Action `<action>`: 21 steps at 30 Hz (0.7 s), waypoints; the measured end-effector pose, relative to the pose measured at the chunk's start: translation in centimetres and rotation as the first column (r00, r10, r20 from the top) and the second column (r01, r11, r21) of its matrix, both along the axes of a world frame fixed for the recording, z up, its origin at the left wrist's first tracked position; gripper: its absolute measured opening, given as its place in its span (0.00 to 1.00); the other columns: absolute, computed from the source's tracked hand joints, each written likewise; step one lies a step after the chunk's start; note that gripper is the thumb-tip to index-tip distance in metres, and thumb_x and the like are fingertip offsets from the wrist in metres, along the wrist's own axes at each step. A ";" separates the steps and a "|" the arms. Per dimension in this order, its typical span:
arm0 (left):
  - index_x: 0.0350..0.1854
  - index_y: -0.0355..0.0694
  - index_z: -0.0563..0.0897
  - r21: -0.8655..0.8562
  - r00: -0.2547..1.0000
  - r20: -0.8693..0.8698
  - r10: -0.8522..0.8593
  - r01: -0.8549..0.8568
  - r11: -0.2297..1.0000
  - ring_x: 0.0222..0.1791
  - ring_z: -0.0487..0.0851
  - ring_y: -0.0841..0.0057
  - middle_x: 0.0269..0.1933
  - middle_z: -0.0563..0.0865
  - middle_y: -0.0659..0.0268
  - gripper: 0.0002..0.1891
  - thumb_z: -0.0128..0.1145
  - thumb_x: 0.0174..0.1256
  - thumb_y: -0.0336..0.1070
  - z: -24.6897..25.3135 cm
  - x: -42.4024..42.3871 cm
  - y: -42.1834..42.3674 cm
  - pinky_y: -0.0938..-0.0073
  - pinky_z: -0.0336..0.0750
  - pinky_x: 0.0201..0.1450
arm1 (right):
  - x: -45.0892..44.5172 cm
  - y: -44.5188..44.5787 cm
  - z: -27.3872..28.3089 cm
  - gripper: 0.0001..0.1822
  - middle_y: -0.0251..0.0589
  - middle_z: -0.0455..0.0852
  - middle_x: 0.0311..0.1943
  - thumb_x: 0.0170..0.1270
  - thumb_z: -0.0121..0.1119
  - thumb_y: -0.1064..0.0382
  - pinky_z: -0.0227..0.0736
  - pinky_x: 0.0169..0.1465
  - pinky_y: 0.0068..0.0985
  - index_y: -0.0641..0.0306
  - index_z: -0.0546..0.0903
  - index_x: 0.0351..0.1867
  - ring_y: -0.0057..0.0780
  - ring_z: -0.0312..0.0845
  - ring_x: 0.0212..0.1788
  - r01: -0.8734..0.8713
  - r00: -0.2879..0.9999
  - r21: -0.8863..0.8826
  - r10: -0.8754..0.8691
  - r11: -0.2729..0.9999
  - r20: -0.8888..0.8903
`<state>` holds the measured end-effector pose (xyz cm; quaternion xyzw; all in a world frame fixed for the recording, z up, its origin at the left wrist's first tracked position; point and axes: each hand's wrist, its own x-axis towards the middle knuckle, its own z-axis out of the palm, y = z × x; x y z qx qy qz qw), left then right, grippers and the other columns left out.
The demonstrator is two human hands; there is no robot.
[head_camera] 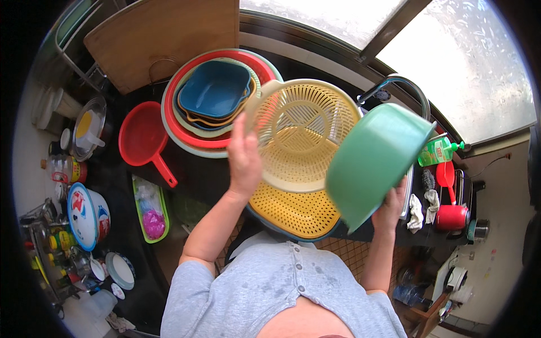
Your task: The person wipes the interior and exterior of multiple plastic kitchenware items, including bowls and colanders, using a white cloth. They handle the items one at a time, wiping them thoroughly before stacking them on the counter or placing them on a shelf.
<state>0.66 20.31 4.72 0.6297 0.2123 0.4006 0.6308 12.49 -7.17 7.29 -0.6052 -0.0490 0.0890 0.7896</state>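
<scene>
My left hand [245,162] grips the left rim of a round cream plastic colander [302,135], which is tilted and slightly blurred. In my right hand [389,207] is a green plastic basin [376,160], turned on its side against the colander's right edge; the basin hides part of those fingers. Under the colander, close to my body, sits a yellow perforated basket [296,211], with a blue rim showing beneath it. To the left stands a nested stack: a red basin [169,114] holds smaller bowls and baskets, topped by a blue square basket [215,88].
A red ladle-shaped strainer [143,133] and a green tray [165,228] with plastic bags lie left. Behind the basin rises the faucet [397,78]. Right are a dish-soap bottle [435,152], rags [416,213] and a red pot [452,216]. An enamel basin [84,215] stands far left.
</scene>
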 end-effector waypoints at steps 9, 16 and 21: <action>0.59 0.36 0.66 -0.426 0.963 0.269 -0.012 0.130 0.896 0.49 0.80 0.72 0.52 0.79 0.58 0.16 0.39 0.70 0.28 3.7 -1.2 2.9 0.68 0.78 0.50 | 2.8 -4.9 0.4 0.34 0.39 0.69 0.59 0.55 0.45 0.78 0.60 0.61 0.23 0.61 0.57 0.67 0.28 0.66 0.58 0.268 0.946 -0.299 -0.191 0.916 0.262; 0.58 0.37 0.68 -0.197 0.899 0.194 -0.392 0.427 0.882 0.49 0.78 0.78 0.51 0.79 0.63 0.16 0.44 0.71 0.31 5.6 3.3 -2.4 0.74 0.75 0.51 | 2.2 0.5 0.7 0.30 0.35 0.73 0.56 0.61 0.52 0.72 0.64 0.59 0.21 0.59 0.62 0.66 0.22 0.68 0.55 0.036 0.971 -0.101 -0.011 0.994 0.240; 0.57 0.34 0.72 0.079 0.828 -0.009 -0.560 0.559 0.825 0.51 0.76 0.78 0.49 0.77 0.64 0.15 0.44 0.71 0.28 7.4 4.2 -2.5 0.78 0.71 0.53 | 2.7 0.6 2.3 0.31 0.41 0.82 0.49 0.62 0.59 0.62 0.71 0.53 0.23 0.54 0.63 0.67 0.23 0.77 0.49 0.014 0.920 -0.335 0.119 0.942 0.372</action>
